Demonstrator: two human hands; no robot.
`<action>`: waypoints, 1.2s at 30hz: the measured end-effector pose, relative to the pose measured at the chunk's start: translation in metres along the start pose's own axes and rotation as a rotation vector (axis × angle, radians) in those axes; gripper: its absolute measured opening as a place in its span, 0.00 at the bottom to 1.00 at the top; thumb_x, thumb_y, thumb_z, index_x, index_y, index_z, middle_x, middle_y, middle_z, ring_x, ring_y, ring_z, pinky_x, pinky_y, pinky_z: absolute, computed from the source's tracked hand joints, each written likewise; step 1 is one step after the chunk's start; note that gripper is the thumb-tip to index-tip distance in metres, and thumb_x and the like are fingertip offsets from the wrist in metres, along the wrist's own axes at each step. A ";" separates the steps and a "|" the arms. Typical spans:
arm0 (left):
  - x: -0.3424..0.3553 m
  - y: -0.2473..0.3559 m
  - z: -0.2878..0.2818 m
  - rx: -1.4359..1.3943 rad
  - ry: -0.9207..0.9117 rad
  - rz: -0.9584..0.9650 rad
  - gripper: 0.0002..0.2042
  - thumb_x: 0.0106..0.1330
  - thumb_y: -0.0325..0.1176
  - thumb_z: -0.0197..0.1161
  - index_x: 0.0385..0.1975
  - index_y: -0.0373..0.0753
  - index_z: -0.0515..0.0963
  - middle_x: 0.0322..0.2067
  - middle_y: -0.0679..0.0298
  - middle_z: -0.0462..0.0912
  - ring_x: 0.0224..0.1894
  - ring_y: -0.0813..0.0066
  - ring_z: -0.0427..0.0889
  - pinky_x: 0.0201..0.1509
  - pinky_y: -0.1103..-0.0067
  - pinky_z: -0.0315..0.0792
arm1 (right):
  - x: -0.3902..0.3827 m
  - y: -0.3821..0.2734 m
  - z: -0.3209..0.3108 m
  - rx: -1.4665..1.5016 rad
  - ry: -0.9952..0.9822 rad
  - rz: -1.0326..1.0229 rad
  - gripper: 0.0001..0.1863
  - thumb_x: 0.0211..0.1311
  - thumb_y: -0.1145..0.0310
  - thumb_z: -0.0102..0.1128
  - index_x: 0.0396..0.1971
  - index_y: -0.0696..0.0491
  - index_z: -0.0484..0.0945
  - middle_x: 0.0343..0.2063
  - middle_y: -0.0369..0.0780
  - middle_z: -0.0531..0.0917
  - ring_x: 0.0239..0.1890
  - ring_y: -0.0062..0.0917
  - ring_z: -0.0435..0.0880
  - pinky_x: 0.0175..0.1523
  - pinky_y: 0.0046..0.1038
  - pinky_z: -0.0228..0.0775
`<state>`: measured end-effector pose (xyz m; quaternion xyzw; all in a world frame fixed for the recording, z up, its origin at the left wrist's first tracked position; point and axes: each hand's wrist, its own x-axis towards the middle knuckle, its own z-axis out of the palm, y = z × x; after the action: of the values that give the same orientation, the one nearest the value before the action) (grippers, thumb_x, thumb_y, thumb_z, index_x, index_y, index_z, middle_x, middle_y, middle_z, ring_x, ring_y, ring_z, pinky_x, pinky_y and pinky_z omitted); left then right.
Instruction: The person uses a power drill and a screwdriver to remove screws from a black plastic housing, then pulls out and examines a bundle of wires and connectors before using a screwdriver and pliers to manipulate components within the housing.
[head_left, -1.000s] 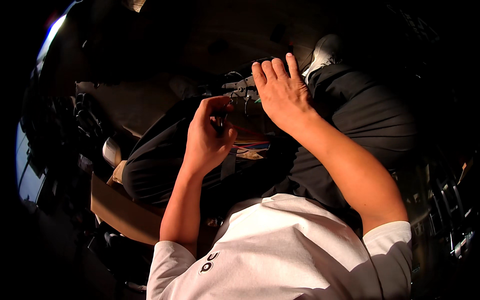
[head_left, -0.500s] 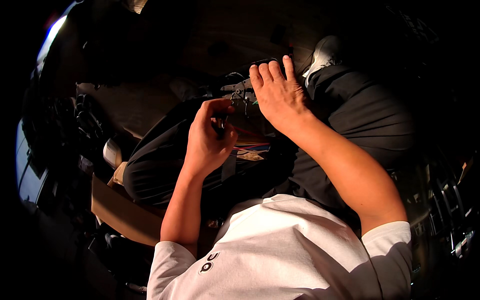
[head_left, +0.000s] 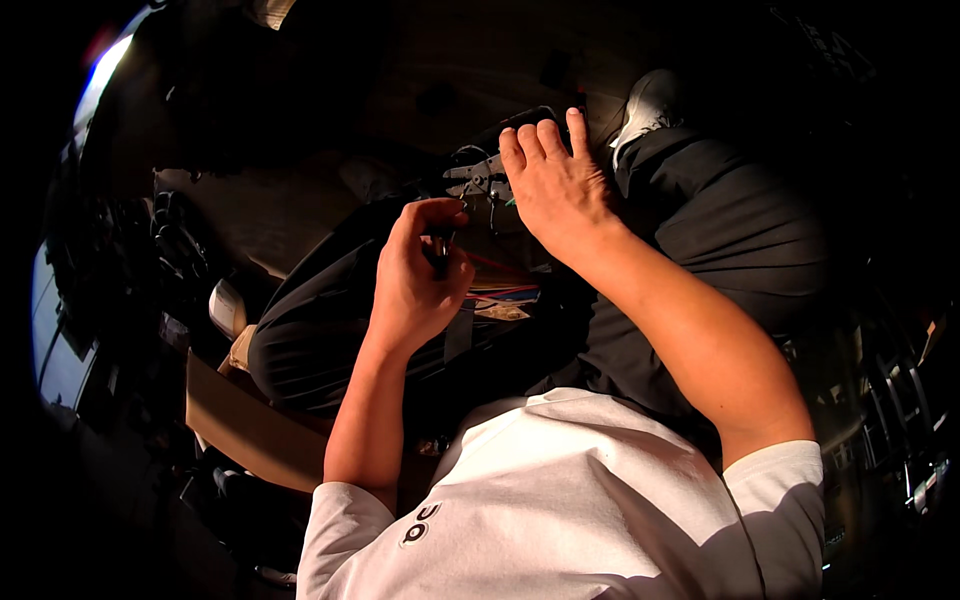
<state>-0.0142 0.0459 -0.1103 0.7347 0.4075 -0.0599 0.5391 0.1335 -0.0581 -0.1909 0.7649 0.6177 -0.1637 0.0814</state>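
My right hand reaches over a pair of wire strippers, its fingers bent over the tool's dark handles. The grey metal jaws and round pivot point left, toward my other hand. My left hand is curled, with thumb and index finger around a small dark piece with a metallic glint. Its kind is too shadowed to tell. Thin wires and a bit of green show by the jaws, just beyond my left fingertips. Shadow hides how the wires run.
Red and blue wires lie between my crossed legs in black trousers. A cardboard box flap stands at my left. My light shoe is beyond my right hand. Dark clutter lines both sides.
The wire strippers' jaws look slightly shifted under my right hand, and the view has moved a little. Both hands keep nearly the same pose.
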 end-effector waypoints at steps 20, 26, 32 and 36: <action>-0.001 -0.002 -0.003 -0.025 -0.017 -0.011 0.21 0.52 0.16 0.60 0.49 0.37 0.74 0.43 0.64 0.80 0.33 0.78 0.74 0.35 0.82 0.68 | 0.002 -0.002 0.003 0.013 -0.021 0.006 0.27 0.67 0.64 0.49 0.63 0.61 0.65 0.55 0.48 0.73 0.61 0.39 0.67 0.70 0.59 0.46; 0.000 -0.003 -0.002 -0.018 -0.011 0.005 0.21 0.52 0.16 0.59 0.49 0.37 0.74 0.43 0.64 0.80 0.35 0.78 0.75 0.36 0.82 0.68 | 0.002 -0.003 0.003 -0.003 -0.009 0.012 0.27 0.67 0.64 0.49 0.63 0.61 0.65 0.55 0.48 0.73 0.60 0.39 0.67 0.70 0.59 0.46; -0.001 -0.001 -0.003 -0.020 -0.013 -0.005 0.21 0.52 0.16 0.59 0.49 0.37 0.74 0.43 0.64 0.80 0.35 0.78 0.75 0.36 0.82 0.68 | 0.002 -0.003 0.001 -0.001 -0.021 0.013 0.28 0.67 0.64 0.49 0.63 0.61 0.65 0.55 0.48 0.73 0.60 0.39 0.67 0.70 0.59 0.46; 0.000 -0.002 -0.003 -0.014 -0.014 -0.005 0.21 0.53 0.16 0.59 0.48 0.37 0.74 0.43 0.64 0.80 0.34 0.78 0.75 0.35 0.82 0.68 | 0.002 -0.003 0.002 0.002 -0.018 0.016 0.28 0.67 0.64 0.50 0.63 0.62 0.65 0.55 0.48 0.73 0.60 0.39 0.67 0.70 0.59 0.46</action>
<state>-0.0167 0.0484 -0.1100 0.7296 0.4059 -0.0634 0.5467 0.1302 -0.0559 -0.1936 0.7685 0.6104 -0.1707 0.0874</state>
